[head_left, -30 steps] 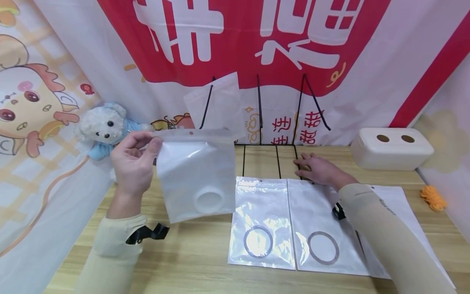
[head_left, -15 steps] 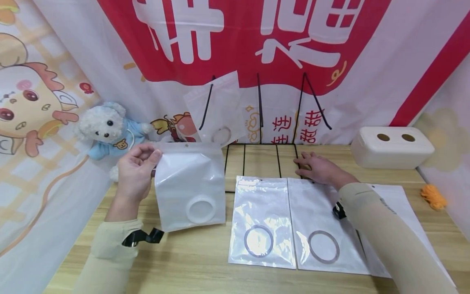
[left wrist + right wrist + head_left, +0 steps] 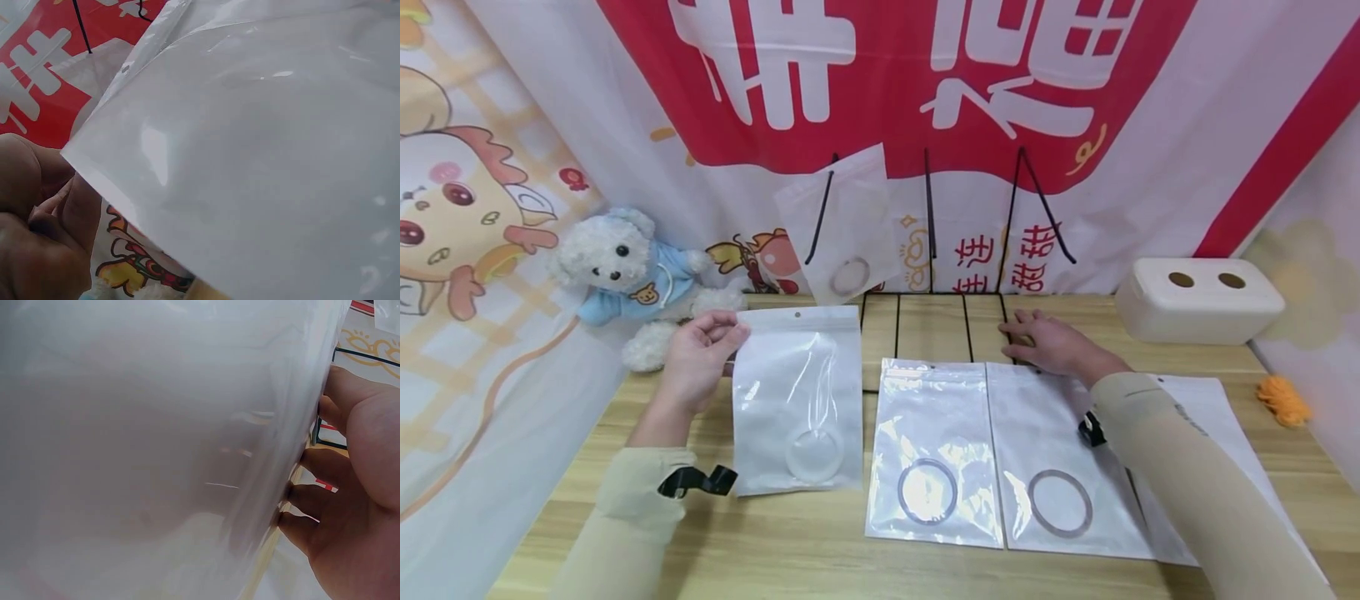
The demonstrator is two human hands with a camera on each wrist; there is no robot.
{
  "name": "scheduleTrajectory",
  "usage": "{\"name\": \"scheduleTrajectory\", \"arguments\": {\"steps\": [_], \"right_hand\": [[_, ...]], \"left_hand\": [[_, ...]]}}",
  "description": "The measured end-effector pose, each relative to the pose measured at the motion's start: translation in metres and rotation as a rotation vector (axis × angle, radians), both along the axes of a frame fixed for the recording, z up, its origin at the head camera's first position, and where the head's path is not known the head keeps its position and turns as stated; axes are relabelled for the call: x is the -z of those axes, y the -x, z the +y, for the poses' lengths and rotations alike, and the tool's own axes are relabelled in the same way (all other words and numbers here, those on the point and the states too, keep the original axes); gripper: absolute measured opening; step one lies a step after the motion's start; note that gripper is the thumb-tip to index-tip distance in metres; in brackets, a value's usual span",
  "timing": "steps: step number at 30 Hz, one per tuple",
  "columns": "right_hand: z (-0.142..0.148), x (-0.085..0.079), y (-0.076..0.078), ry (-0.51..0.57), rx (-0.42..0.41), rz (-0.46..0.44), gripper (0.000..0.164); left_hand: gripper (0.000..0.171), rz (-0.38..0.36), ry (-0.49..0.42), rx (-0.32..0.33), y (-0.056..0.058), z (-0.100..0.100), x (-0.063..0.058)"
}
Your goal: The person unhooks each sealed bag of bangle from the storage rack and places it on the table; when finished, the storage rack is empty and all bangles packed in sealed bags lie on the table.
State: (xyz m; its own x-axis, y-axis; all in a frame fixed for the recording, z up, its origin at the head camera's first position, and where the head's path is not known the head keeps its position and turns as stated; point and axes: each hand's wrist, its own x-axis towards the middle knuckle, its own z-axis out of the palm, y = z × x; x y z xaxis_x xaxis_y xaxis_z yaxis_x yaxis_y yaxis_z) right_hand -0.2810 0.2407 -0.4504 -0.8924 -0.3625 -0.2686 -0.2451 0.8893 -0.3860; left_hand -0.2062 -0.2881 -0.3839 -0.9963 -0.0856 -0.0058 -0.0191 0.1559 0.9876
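Note:
My left hand [image 3: 703, 354] pinches the upper left corner of a white zip-lock bag [image 3: 767, 392], which shows a pale ring in its lower part. In the left wrist view, that bag [image 3: 237, 150] fills most of the picture beside the curled fingers [image 3: 47, 219]. Lying side by side to its right are a shiny zip-lock bag [image 3: 936, 425] and another zip-lock bag [image 3: 1037, 450], each with a greyish ring inside. At the top edge of the latter, my right hand [image 3: 1048, 343] rests with loosely extended fingers near the black wires. A further white bag [image 3: 1198, 454] is partly hidden by the right sleeve.
Behind the bags stands a black wire rack [image 3: 967, 333] with hooks. One zip-lock bag [image 3: 842, 225] hangs tilted on its left hook. A plush bear [image 3: 625, 267] sits at back left. On the right are a white box [image 3: 1202, 312] with two holes and orange yarn [image 3: 1283, 402].
My left hand has lowered its bag toward the table, left of the other bags, and the bag now appears flatter. The right hand has stayed in place.

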Motion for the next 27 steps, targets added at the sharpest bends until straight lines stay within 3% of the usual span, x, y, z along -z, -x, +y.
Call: {"name": "scheduleTrajectory", "arguments": {"steps": [8, 15, 20, 27], "right_hand": [[0.0, 0.0, -0.001, 0.0, 0.007, 0.002, 0.063], [-0.002, 0.002, -0.001, 0.006, 0.017, -0.004, 0.064], [-0.001, 0.002, 0.0, 0.006, 0.012, 0.005, 0.063], [-0.001, 0.002, -0.001, 0.008, 0.028, -0.002, 0.063]], "left_hand": [[0.033, -0.103, 0.181, 0.057, 0.01, 0.002, 0.028], [0.035, -0.2, 0.253, 0.088, 0.016, 0.002, 0.052], [0.031, -0.189, 0.372, 0.108, 0.02, 0.005, 0.062], [0.024, -0.148, 0.558, 0.136, 0.023, 0.01, 0.066]]}}
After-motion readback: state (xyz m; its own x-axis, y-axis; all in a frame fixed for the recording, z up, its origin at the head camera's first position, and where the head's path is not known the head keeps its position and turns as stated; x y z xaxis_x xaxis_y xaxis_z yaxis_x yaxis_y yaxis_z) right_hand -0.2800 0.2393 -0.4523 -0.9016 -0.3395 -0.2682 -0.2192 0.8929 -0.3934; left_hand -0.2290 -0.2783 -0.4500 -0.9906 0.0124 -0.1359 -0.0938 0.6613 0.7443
